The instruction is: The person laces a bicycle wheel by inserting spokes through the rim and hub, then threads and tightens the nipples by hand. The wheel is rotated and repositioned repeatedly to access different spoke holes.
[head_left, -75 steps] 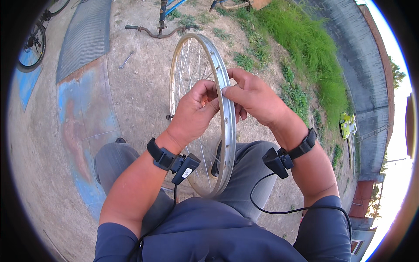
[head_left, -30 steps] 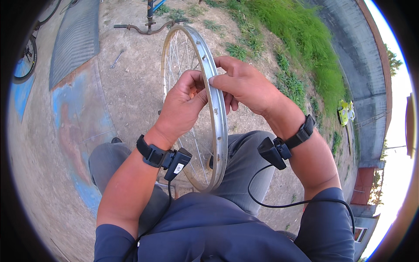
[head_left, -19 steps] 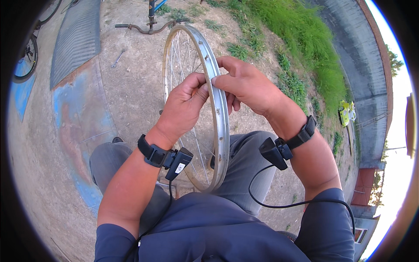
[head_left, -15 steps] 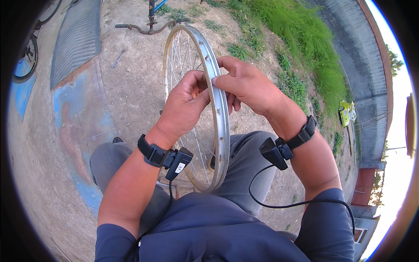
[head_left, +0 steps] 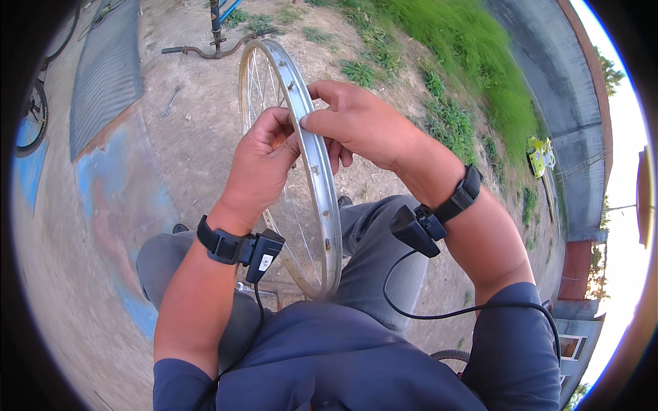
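Observation:
A bare silver bicycle wheel (head_left: 319, 188), without a tyre, stands upright between my knees. Its spokes run inside the rim, and its outer channel faces me and to the right. My left hand (head_left: 250, 161) is closed at the rim's left side, thumb and fingers bent together near the spokes. From the right, my right hand (head_left: 367, 130) grips the same stretch of rim, its thumb on the outer edge and its other fingers curled behind. Whether a spoke end or other small part is between the fingertips is hidden.
Beyond the wheel, rusty handlebars (head_left: 218, 52) belong to a blue-framed bike. A wrench (head_left: 171, 101) lies on the dirt at the left, near a corrugated sheet (head_left: 110, 75). Tall grass (head_left: 466, 61) grows along the wall at the right. Cables hang from devices strapped to both wrists.
The wheel and both hands sit further left in the picture, and the background has shifted left too. Both hands keep nearly the same grip at the rim.

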Action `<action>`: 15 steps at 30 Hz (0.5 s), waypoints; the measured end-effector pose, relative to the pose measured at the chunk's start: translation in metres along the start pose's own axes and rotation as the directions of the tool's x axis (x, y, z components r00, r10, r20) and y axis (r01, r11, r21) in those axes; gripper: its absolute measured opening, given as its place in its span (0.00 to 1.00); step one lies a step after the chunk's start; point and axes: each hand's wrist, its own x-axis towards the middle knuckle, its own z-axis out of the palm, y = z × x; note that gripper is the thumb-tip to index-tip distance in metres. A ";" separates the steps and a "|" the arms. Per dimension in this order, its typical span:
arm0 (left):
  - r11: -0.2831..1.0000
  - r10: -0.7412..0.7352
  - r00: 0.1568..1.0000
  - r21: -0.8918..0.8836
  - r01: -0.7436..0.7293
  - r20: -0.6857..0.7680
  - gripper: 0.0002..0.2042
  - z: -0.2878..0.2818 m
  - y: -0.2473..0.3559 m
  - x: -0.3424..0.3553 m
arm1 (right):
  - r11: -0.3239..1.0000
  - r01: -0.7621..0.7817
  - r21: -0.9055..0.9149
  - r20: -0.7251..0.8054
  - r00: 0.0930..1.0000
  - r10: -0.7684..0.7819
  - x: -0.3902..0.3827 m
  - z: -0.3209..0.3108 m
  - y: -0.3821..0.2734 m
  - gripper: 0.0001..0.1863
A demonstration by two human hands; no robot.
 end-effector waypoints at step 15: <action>0.998 0.065 0.997 -0.029 -0.063 0.041 0.11 -0.004 -0.004 0.001 | 1.000 -0.002 -0.002 -0.015 1.000 0.002 0.000 0.001 -0.002 0.29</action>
